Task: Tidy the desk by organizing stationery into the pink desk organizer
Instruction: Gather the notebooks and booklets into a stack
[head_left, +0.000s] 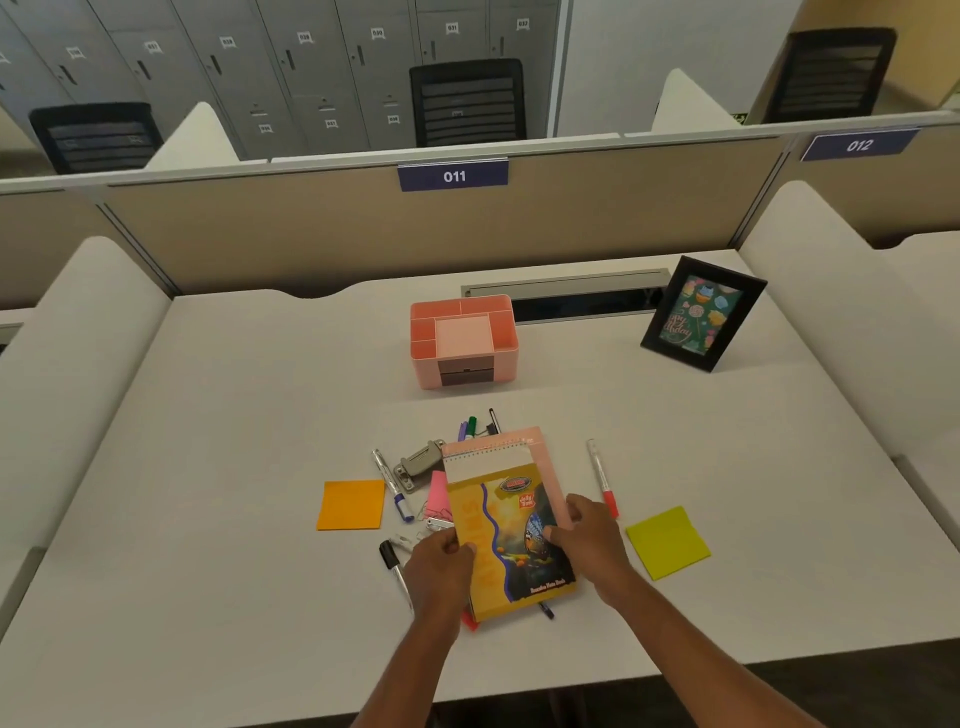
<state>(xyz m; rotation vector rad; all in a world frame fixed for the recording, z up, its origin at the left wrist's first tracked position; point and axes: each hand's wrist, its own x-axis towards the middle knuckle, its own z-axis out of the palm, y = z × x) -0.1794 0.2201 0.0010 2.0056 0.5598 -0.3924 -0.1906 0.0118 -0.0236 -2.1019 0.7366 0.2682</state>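
One pink desk organizer (464, 340) stands at the middle of the bench (234, 467), well behind the clutter, its compartments open to the top. One black picture frame (701, 314) leans to its right. Three sticky pads lie out: an orange pad (351, 504) on the left, a yellow-green pad (667, 542) on the right, and a pink pad (438, 493) half hidden. Three markers lie in plain sight: a blue-capped marker (389, 483), a black-capped marker (395, 566) and a red-capped marker (602, 478). Three more pen ends (471, 423) poke out past a spiral pad (498, 452). One grey stapler (418, 465) sits beside it.

The left grip (441, 564) and right grip (587, 535) each clamp a side edge of one yellow notebook (511, 540), thumbs on the cover, over the spiral pad.
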